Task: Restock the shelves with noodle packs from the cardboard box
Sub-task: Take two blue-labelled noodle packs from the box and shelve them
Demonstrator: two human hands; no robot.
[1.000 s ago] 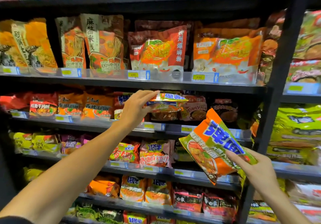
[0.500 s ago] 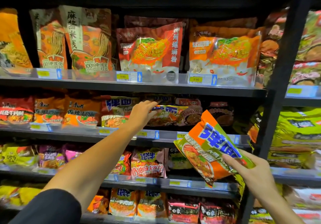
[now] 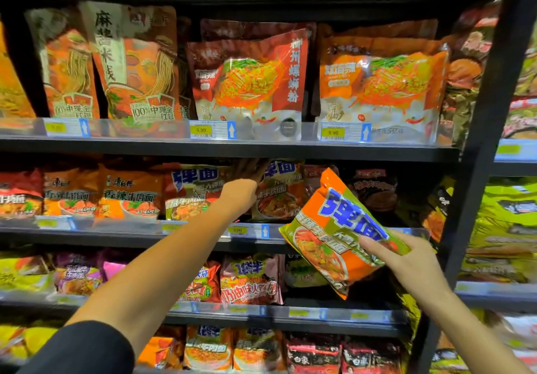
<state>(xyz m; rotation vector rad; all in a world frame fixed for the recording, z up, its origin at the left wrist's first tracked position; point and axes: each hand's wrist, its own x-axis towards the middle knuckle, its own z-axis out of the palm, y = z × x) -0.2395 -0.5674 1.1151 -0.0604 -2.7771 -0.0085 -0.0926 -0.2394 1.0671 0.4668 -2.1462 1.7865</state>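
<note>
One noodle pack [image 3: 343, 234] in right grip [image 3: 406, 260]

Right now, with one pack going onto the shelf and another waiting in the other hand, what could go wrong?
1. The left hand reaches deep between the shelved packs, its fingers hidden in shadow; pulling back could drag a neighbour over the low front lip.
2. The right hand holds the spare pack only by its lower corner, tilted; it could slip.
3. The row already looks tightly filled, so the spare may be crushed going in.
</note>
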